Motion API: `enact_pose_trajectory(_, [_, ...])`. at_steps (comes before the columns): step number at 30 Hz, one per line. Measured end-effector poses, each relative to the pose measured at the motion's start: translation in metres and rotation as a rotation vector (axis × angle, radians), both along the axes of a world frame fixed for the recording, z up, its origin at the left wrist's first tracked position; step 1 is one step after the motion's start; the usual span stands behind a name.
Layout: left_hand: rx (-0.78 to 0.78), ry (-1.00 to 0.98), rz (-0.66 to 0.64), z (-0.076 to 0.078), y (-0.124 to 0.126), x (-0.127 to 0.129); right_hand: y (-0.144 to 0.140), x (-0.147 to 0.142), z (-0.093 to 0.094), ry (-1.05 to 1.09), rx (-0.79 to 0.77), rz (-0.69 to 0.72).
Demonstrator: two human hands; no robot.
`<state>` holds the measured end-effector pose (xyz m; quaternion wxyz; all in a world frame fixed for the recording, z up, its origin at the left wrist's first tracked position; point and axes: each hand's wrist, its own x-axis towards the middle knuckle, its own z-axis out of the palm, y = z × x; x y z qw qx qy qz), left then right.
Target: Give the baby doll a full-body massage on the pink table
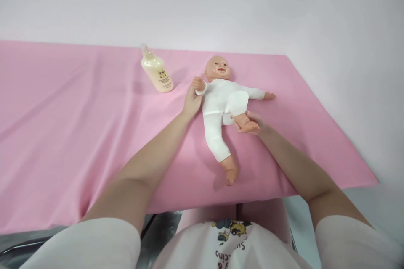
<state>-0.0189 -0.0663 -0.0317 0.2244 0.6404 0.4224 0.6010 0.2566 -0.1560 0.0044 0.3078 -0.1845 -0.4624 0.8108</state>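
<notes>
That cream bottle (157, 73) sits close by on the pink sheet (63, 134); a stray elbow could tip it. Left hand (191, 103) cups the doll (222, 105) by its arm, right hand (254, 122) grips its foot, a sharp tug could twist the leg.

Bright, even light falls from above, leaving only soft, faint shadows. The view bows at its edges, slightly soft throughout.

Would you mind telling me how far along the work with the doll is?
The doll lies face up in its white suit on the pink cloth. The left hand steadies its arm; the right hand bends one foot upward. The lotion bottle lies untouched beside it.
</notes>
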Motion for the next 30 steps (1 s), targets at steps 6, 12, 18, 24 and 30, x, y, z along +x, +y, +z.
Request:
enact_pose_trajectory(6, [-0.115, -0.215, 0.104, -0.015, 0.016, -0.013, -0.003, 0.003, 0.001, 0.019, 0.066, 0.514])
enact_pose_trajectory(12, [-0.160, -0.215, 0.120, -0.028, 0.030, -0.024, -0.004, -0.001, 0.009, -0.089, 0.052, 0.649])
enact_pose_trajectory(18, [-0.162, -0.209, 0.122, -0.028, 0.029, -0.025, -0.004, -0.002, 0.011, -0.072, 0.053, 0.650])
enact_pose_trajectory(24, [-0.148, -0.261, 0.116, -0.018, 0.022, -0.017, 0.000, 0.005, 0.000, 0.089, 0.031, 0.732])
enact_pose_trajectory(30, [-0.087, -0.109, 0.000, -0.004, 0.007, -0.007, 0.004, 0.012, -0.013, 0.169, -0.009, 0.598])
